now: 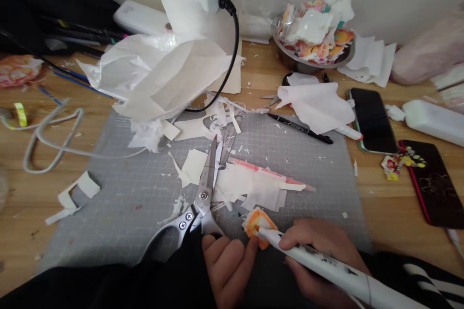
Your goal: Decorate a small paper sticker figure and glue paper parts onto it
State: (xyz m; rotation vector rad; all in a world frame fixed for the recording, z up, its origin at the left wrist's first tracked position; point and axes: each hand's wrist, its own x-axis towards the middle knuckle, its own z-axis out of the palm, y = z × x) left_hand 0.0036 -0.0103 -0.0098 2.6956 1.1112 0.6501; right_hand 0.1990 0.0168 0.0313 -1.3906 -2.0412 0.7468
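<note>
A small orange and white piece [261, 222] lies near the front of the grey cutting mat [322, 178]. My right hand [319, 251] is closed around a white marker [326, 265], whose tip touches the piece. At the left edge of the piece is my left hand [230, 263], its index finger pressing there and its other fingers curled. Just left of that hand, large metal scissors [203, 195] point away, blades slightly parted. Paper scraps [235, 183] and a pinkish strip [268, 172] lie beyond the piece.
A metal bowl [302, 63] of coloured pieces stands at the back right. Two phones [373, 120] and a white bottle-like object [435, 118] are on the right. Crumpled white sheets [170, 72], a black cable [235, 43] and a pale cord [54, 145] occupy the back left. A black pen [300, 128] lies on the mat.
</note>
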